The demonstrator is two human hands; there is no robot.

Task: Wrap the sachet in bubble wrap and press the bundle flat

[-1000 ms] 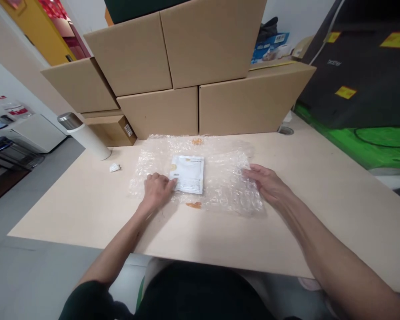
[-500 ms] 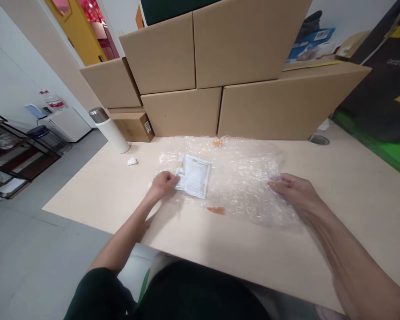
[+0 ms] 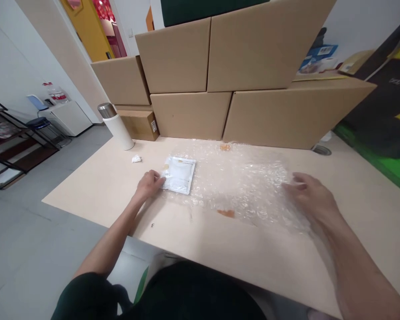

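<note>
And here's the left hand stretched forward, fingers closed on the left edge of the packet atop the bubble wrap, the right hand pinching the wrap's right edge, flask at far left, boxes, contents hidden, walling the bench's back.

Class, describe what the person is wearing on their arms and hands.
The left hand and right hand wear no gloves, and no watch or wristband shows. A plain, very dark short sleeve covers the upper left arm; the right sleeve is out of view.
</note>
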